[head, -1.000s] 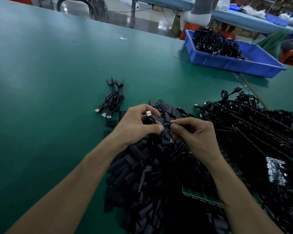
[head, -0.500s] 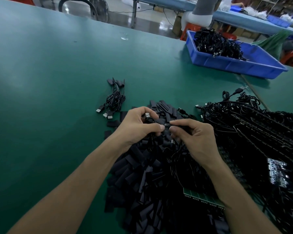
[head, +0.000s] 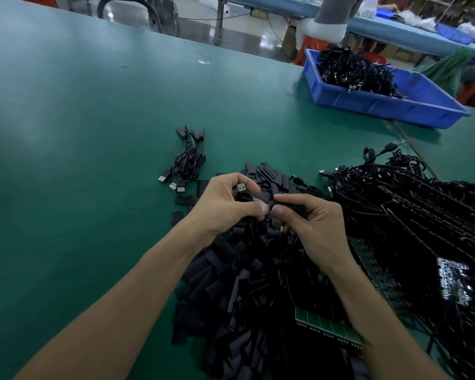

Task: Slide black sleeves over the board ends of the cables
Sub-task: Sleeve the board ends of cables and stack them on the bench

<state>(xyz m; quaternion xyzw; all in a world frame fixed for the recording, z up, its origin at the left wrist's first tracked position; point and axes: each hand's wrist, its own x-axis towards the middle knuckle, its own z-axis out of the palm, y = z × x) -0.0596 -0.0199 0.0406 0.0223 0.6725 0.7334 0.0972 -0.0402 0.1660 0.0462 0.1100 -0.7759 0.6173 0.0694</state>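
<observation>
My left hand (head: 225, 207) grips a coiled black cable (head: 244, 197), its silver USB plug sticking up between the fingers. My right hand (head: 310, 223) pinches a black sleeve (head: 291, 207) between thumb and forefinger, right against the left thumb tip. The cable's board end is hidden between the two hands. Under my hands lies a heap of loose black sleeves (head: 231, 292). A tangle of cables with boards (head: 422, 215) fills the right. A small bundle of sleeved cables (head: 187, 163) lies to the left.
A blue bin (head: 390, 105) with black cables stands at the back right on the green table (head: 80, 133). A green circuit board strip (head: 327, 325) pokes out by my right forearm. A person stands behind a far table (head: 395, 26).
The hands stay together over the sleeve heap; the right fingers have shifted slightly on the sleeve toward the left thumb. The view has barely moved.
</observation>
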